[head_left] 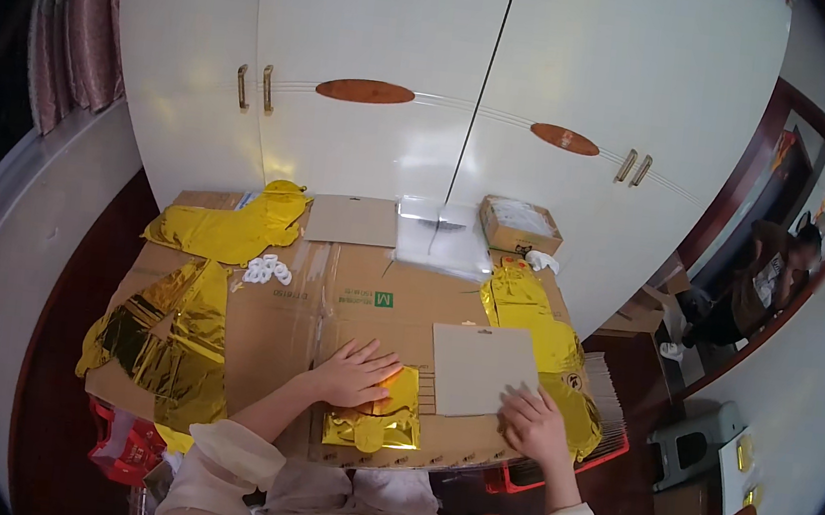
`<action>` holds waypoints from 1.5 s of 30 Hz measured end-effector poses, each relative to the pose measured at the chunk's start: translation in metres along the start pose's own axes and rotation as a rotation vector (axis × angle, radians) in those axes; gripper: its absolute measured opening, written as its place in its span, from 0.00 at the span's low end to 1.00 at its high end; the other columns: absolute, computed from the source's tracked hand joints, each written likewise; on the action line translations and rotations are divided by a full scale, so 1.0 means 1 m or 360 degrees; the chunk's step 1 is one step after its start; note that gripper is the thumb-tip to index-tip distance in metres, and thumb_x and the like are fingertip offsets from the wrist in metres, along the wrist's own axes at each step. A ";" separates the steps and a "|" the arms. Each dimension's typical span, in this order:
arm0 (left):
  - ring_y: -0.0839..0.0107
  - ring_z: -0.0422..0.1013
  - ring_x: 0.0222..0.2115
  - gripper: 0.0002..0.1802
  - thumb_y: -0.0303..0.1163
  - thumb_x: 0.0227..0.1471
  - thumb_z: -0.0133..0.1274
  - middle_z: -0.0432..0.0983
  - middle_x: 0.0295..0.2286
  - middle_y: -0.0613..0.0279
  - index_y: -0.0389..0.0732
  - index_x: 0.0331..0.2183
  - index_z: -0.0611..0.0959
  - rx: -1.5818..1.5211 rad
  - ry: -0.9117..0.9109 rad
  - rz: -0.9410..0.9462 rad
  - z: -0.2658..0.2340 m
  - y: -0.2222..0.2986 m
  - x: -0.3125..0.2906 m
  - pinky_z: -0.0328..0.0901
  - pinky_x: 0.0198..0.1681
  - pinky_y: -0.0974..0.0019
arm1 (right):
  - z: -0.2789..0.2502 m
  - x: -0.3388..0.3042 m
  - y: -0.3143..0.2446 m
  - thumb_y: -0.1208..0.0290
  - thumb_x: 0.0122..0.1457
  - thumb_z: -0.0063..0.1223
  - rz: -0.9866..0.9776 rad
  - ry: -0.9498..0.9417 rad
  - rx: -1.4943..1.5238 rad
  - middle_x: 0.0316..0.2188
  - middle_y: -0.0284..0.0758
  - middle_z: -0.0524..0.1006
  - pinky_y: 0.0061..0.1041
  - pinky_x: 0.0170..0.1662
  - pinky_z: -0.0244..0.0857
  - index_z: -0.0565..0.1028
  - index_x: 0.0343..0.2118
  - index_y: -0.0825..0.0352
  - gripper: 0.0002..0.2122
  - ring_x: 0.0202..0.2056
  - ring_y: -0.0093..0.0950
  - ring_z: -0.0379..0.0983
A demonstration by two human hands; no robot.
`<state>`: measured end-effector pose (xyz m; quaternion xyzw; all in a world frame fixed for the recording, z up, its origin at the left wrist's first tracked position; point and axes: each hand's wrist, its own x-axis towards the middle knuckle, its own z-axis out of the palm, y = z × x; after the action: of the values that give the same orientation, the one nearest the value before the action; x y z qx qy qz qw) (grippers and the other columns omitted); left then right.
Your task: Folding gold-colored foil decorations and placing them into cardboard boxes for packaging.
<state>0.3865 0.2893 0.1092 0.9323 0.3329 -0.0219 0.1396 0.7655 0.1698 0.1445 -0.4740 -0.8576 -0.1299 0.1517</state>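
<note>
My left hand lies flat, fingers stretched out, on a folded gold foil balloon near the front edge of the cardboard-topped table. To its right is a grey card sheet with a hanging hole at its top. My right hand rests at that sheet's lower right corner. Its fingers are apart and slightly bent, and it does not appear to grip the card. Beyond it, an unfolded gold foil balloon hangs toward the table's right edge.
More gold foil balloons are on the left. White rings, another grey card, clear plastic bags and a small carton lie toward the white cabinet. A red crate holds stacked cards. Another person sits beyond the doorway.
</note>
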 end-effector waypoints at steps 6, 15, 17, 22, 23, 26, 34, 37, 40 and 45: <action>0.50 0.38 0.67 0.37 0.57 0.62 0.33 0.45 0.66 0.63 0.51 0.66 0.54 -0.0044 -0.0028 0.0007 0.000 -0.003 -0.002 0.33 0.66 0.42 | 0.043 0.093 -0.035 0.67 0.51 0.58 0.0030 0.0087 0.0621 0.41 0.30 0.77 0.34 0.53 0.59 0.78 0.45 0.57 0.16 0.48 0.32 0.70; 0.48 0.35 0.67 0.36 0.55 0.64 0.33 0.43 0.67 0.59 0.50 0.67 0.50 -0.0170 -0.0121 0.0013 -0.009 -0.002 0.000 0.31 0.66 0.41 | 0.100 0.141 -0.036 0.70 0.51 0.60 -0.0180 0.0018 0.0739 0.36 0.28 0.75 0.33 0.50 0.57 0.80 0.36 0.57 0.09 0.45 0.30 0.70; 0.48 0.35 0.67 0.36 0.55 0.64 0.33 0.43 0.67 0.59 0.50 0.67 0.50 -0.0196 -0.0116 0.0008 -0.011 -0.001 -0.001 0.31 0.66 0.41 | 0.102 0.142 -0.037 0.70 0.50 0.60 -0.0213 0.0081 0.0674 0.35 0.27 0.75 0.33 0.49 0.57 0.80 0.34 0.56 0.08 0.43 0.29 0.69; 0.48 0.35 0.67 0.36 0.55 0.64 0.33 0.44 0.66 0.59 0.50 0.66 0.51 -0.0187 -0.0111 0.0000 -0.011 0.000 -0.002 0.32 0.66 0.41 | 0.100 0.143 -0.042 0.70 0.48 0.61 -0.0269 0.0223 0.0554 0.31 0.27 0.73 0.34 0.49 0.58 0.80 0.32 0.56 0.07 0.41 0.29 0.69; 0.48 0.36 0.67 0.36 0.55 0.63 0.34 0.44 0.66 0.59 0.50 0.66 0.51 -0.0164 -0.0094 0.0007 -0.009 -0.001 -0.001 0.32 0.66 0.41 | 0.100 0.142 -0.043 0.70 0.48 0.61 -0.0263 0.0222 0.0532 0.31 0.28 0.73 0.34 0.49 0.58 0.79 0.31 0.56 0.06 0.41 0.29 0.69; 0.48 0.38 0.67 0.37 0.56 0.63 0.34 0.46 0.66 0.59 0.49 0.66 0.52 -0.0067 -0.0038 0.0024 -0.002 -0.004 -0.001 0.34 0.66 0.41 | 0.101 0.142 -0.044 0.70 0.48 0.61 -0.0272 0.0249 0.0483 0.30 0.28 0.71 0.33 0.48 0.58 0.79 0.30 0.57 0.06 0.40 0.29 0.69; 0.49 0.45 0.65 0.38 0.58 0.61 0.37 0.49 0.65 0.60 0.49 0.65 0.55 0.0282 0.0223 0.0075 0.008 0.002 -0.004 0.39 0.65 0.42 | 0.100 0.141 -0.043 0.71 0.47 0.60 -0.0344 0.0174 0.0333 0.31 0.28 0.73 0.34 0.49 0.60 0.78 0.32 0.58 0.08 0.40 0.30 0.70; 0.53 0.51 0.63 0.37 0.59 0.58 0.41 0.57 0.63 0.64 0.49 0.63 0.62 0.0390 0.0516 0.0145 0.021 -0.003 -0.004 0.45 0.63 0.41 | 0.093 0.140 -0.045 0.71 0.48 0.59 -0.0322 0.0149 0.0397 0.33 0.28 0.75 0.33 0.50 0.60 0.79 0.35 0.58 0.09 0.41 0.30 0.71; 0.49 0.51 0.63 0.37 0.58 0.59 0.40 0.55 0.63 0.60 0.47 0.63 0.62 0.0372 0.0471 0.0153 0.017 0.000 -0.006 0.44 0.63 0.42 | 0.065 0.144 -0.054 0.73 0.50 0.57 -0.0309 0.0117 0.0487 0.39 0.31 0.78 0.34 0.52 0.61 0.79 0.41 0.60 0.13 0.44 0.32 0.72; 0.49 0.52 0.63 0.35 0.58 0.58 0.42 0.58 0.62 0.59 0.45 0.58 0.69 0.0383 0.0510 0.0161 0.022 -0.002 -0.005 0.46 0.62 0.40 | 0.068 0.133 -0.104 0.67 0.57 0.53 -0.0274 -0.0013 0.0539 0.51 0.44 0.74 0.38 0.60 0.59 0.73 0.51 0.71 0.20 0.55 0.38 0.68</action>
<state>0.3827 0.2819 0.0887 0.9494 0.2985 0.0942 -0.0268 0.6009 0.2438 0.1248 -0.3672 -0.9051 0.0056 0.2141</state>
